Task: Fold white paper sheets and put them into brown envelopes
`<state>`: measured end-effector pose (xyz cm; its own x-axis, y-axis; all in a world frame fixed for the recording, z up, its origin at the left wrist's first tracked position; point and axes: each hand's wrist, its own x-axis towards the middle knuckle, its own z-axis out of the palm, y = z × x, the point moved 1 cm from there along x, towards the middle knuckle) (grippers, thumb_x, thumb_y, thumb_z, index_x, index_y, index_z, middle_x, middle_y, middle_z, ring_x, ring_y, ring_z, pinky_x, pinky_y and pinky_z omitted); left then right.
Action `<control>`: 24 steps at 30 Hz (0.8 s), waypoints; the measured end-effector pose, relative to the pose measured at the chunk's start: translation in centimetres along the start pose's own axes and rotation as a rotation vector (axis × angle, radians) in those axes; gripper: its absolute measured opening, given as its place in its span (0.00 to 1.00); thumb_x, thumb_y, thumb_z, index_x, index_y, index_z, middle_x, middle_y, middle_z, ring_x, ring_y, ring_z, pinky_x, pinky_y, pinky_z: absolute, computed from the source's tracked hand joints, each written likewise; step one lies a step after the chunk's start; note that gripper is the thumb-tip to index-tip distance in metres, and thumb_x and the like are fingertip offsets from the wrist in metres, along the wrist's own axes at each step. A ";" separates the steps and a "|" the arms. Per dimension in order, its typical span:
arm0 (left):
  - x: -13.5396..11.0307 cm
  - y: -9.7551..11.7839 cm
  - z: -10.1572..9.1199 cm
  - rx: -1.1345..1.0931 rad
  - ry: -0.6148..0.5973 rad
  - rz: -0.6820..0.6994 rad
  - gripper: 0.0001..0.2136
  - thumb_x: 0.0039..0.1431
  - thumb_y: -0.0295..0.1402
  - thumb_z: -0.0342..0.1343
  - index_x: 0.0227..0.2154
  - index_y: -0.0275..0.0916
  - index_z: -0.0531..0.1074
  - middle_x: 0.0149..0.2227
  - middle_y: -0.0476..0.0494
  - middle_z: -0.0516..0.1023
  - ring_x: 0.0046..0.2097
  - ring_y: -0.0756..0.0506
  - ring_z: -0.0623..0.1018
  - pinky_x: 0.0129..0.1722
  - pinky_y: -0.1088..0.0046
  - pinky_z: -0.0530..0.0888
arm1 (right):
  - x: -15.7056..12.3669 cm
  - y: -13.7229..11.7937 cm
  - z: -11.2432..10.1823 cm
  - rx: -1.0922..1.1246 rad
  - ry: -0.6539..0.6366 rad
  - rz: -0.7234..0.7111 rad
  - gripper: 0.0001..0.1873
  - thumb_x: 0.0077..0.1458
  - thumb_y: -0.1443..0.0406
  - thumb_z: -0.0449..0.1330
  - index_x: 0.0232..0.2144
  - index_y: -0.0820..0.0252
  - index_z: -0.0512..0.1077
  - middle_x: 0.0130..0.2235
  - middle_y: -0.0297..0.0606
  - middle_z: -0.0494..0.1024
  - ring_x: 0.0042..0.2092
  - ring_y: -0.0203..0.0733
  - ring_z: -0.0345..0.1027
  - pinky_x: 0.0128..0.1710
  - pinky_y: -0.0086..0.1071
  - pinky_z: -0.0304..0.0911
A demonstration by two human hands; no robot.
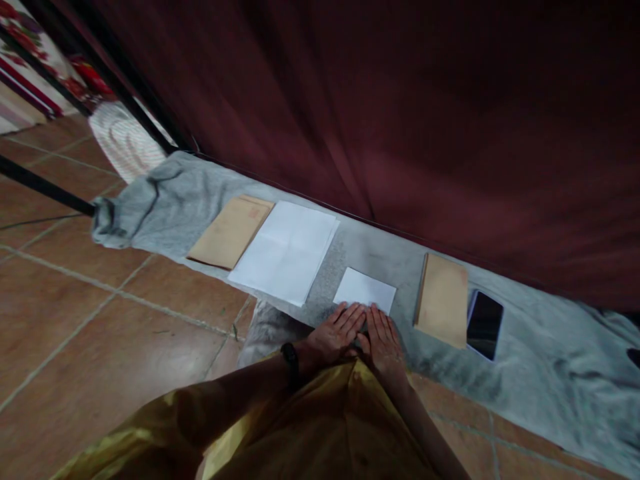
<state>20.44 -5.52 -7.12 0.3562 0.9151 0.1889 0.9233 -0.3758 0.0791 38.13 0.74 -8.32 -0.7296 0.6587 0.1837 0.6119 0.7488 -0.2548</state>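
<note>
Grey cloth [383,248] underlies the small white paper [366,289]; left hand [337,335] and right hand [385,338], flat at its edge (both unclenched), could skew it by pressing unevenly.

On the cloth [353,250], left to right: apparent envelopes [233,230], paper sheets [290,250], small paper [365,287], second such stack [443,300], then smartphone [485,325].
</note>
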 end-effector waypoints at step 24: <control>-2.4 -3.9 0.5 -0.009 0.195 -0.266 0.33 0.69 0.48 0.47 0.70 0.33 0.54 0.64 0.27 0.69 0.65 0.34 0.70 0.63 0.53 0.69 | 2.1 2.2 -2.4 0.168 0.133 0.453 0.27 0.69 0.61 0.49 0.67 0.62 0.60 0.58 0.54 0.74 0.58 0.52 0.71 0.55 0.45 0.69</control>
<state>16.09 -6.15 -8.36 0.0676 0.9363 0.3446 0.9788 -0.1292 0.1590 38.63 3.94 -6.21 -0.3502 0.9268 0.1359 0.7924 0.3705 -0.4847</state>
